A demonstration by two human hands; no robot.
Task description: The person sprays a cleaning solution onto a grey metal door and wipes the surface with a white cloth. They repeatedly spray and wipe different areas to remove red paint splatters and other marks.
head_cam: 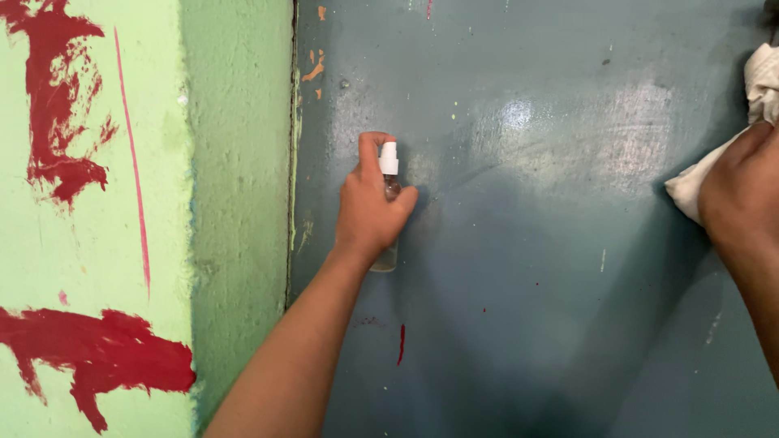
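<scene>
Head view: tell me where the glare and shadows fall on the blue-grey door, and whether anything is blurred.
Head view: pale glare patches sit high on the blue-grey door, between the left hand with its spray bottle and the right hand with its white cloth; a broad soft shadow darkens the door below them; the picture is mostly sharp.

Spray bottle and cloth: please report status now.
Left hand closed on spray bottle, finger on nozzle. Right hand presses white cloth to blue-grey door. Nothing in between.
</scene>
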